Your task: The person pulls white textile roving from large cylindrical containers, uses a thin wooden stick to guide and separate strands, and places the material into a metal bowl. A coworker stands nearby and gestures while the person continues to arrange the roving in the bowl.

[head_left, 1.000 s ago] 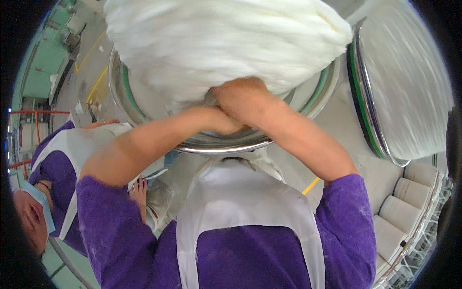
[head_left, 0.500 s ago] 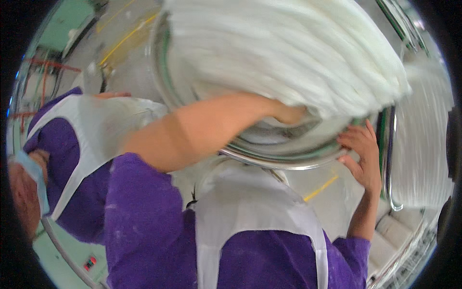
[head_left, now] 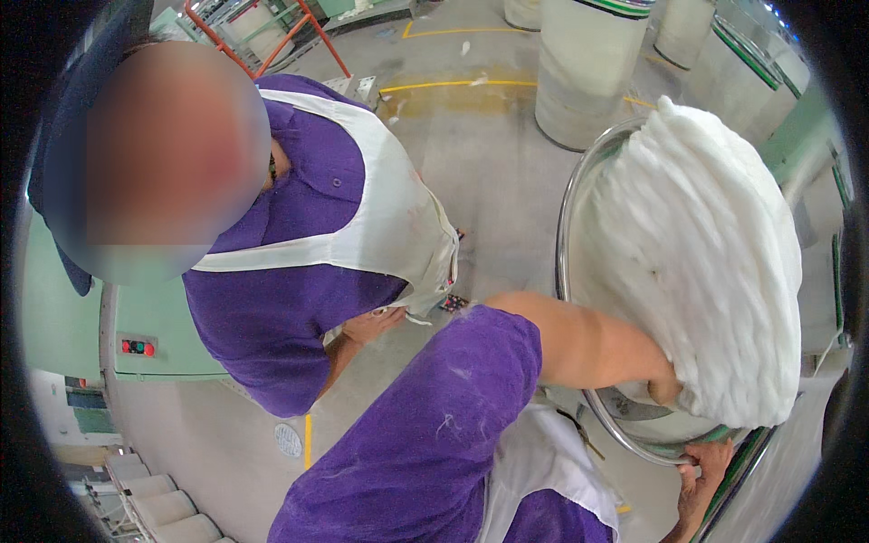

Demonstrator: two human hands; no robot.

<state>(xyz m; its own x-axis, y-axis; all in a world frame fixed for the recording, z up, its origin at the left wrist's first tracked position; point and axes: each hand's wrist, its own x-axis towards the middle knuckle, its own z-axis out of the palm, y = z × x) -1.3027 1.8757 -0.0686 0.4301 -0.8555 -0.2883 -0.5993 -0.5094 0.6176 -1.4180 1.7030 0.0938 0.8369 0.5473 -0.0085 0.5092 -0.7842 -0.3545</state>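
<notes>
A thick mass of white fibre sliver (head_left: 697,244) fills a round can and bulges above its shiny metal rim (head_left: 563,226). My left forearm crosses the near side of the can. My left hand (head_left: 665,387) is tucked under the lower edge of the sliver, and its fingers are hidden there. With fingers and thumb, my right hand (head_left: 708,463) grips the can's rim on the near right. Between the hands, part of the can's inside shows below the sliver.
A co-worker in a purple shirt and white apron (head_left: 403,208) stands close on my left, one hand (head_left: 376,324) low by the apron. Another tall can (head_left: 584,81) stands beyond mine. Yellow lines (head_left: 462,84) mark the floor. A green machine panel (head_left: 163,335) is at left.
The view has swung left, so the can and both hands now appear farther right, and the co-worker shows more fully. My left hand remains under the sliver; my right stays on the rim.
</notes>
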